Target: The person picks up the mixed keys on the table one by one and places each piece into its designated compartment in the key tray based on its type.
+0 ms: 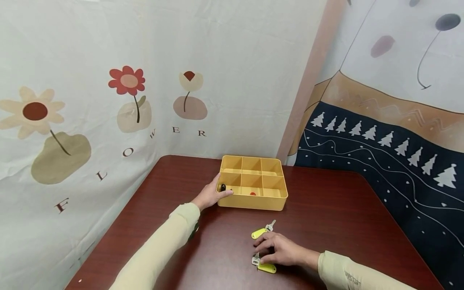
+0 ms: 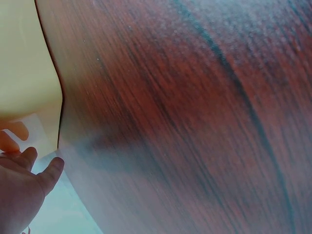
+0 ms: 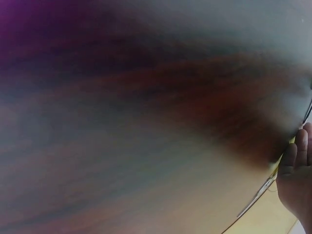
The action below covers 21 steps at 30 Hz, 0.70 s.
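A yellow box (image 1: 250, 202) with six compartments stands at the back of the table. My left hand (image 1: 211, 195) holds its front left corner, thumb along the front rim and fingers at the left side. That hand (image 2: 24, 180) also shows beside the yellow wall in the left wrist view. Over the table in front, my right hand (image 1: 280, 249) has its fingers bent and spread from the thumb. Thumb and fingertips are around a key (image 1: 255, 261) with a yellow tag (image 1: 267, 268); a firm grip is not visible. Just beyond the fingers lies another key (image 1: 270, 226) with a yellow tag (image 1: 258, 233).
A small black object (image 1: 222, 187) is in the front left compartment, and a red piece (image 1: 252, 193) in the front middle one. The dark red wooden table (image 1: 326, 213) meets a flower-printed cloth (image 1: 232, 80) behind. A tiny pale speck (image 1: 80, 280) lies near the left edge.
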Available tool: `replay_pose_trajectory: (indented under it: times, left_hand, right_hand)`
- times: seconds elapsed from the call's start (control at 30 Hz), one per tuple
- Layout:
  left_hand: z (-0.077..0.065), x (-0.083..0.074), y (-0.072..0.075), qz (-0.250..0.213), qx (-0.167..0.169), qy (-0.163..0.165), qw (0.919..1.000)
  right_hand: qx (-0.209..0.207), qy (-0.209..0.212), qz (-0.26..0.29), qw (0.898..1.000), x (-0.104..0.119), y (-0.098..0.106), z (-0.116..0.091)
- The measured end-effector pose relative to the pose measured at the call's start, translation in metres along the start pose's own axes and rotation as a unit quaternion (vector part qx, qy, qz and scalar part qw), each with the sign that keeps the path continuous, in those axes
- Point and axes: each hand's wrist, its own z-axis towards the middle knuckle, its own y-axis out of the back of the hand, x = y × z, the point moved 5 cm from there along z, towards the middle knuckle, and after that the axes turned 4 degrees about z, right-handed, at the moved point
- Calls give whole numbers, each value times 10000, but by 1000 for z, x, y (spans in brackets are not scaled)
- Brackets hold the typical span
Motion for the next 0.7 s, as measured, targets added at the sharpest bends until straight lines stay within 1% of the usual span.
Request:
replay_pose_trajectory:
  times: [0.1,0.27,0.47,0.6,0.7]
  left_hand:
    - [-1,0,0,-2,3,-6,10000]
    - [-2,-1,-1,-5,8,-44,10000]
    - [-2,-1,0,-26,-36,-59,10000]
    - [-1,-2,0,-26,-55,-89,9999]
    - [-1,-2,0,-55,-73,-94,9999]
  right_hand:
    - [-24,229,-186,9996,2,-3,1]
    - [-136,462,-281,9984,4,-6,1]
    - [-72,842,-653,9943,9,-7,3]
    - [-38,834,-826,9931,9,-9,3]
    - [-31,672,-784,9946,9,-9,3]
